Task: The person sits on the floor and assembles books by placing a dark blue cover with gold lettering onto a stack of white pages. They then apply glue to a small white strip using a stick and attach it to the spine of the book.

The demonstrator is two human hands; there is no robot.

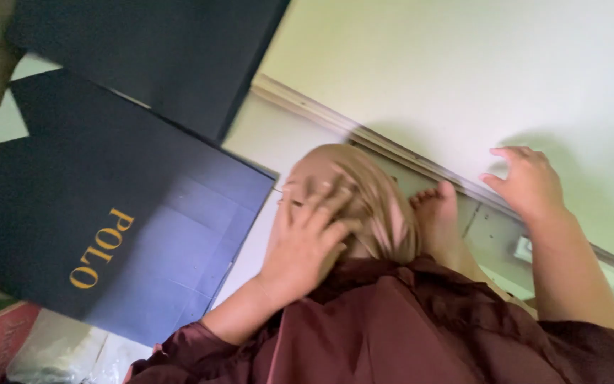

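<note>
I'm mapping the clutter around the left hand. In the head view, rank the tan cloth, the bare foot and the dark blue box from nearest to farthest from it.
From the left hand:
1. Tan cloth, directly under the fingers, touching.
2. Bare foot, just to the right, apart from the hand.
3. Dark blue box, off to the left; its edge sits about as close as the foot, too close to call.

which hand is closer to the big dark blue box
Left. The left hand rests on tan cloth just right of the dark blue box. The right hand presses the pale wall, much farther away.
</note>
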